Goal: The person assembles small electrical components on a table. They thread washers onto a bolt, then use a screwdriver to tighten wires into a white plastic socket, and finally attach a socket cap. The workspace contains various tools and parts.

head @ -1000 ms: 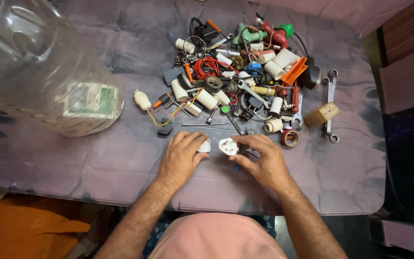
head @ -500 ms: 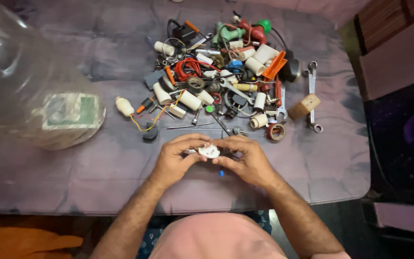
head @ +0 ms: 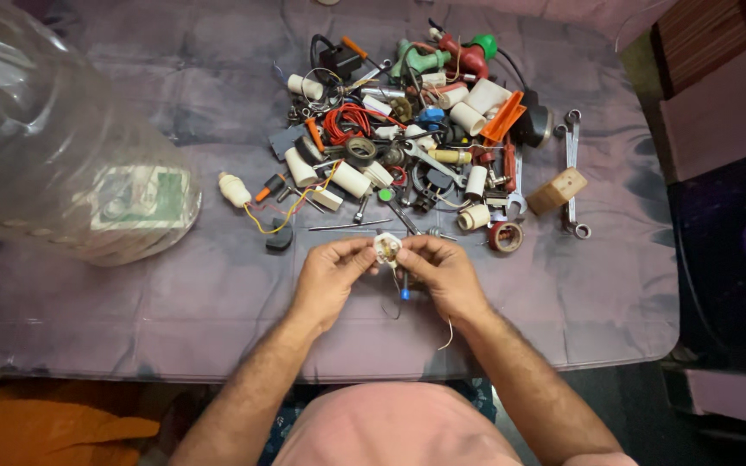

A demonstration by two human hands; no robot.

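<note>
two bare arms come up from the bottom edge. both arms have dark hair on them, and no sleeves cover them. the left hand (head: 331,276) wears no glove, no ring and no watch. the right hand (head: 442,274) is bare too, with short nails. below the hands, between the two arms, a soft pink shirt (head: 395,427) shows, smooth and plain. a bit of dark blue patterned cloth (head: 477,393) peeks out just beside the shirt.
</note>
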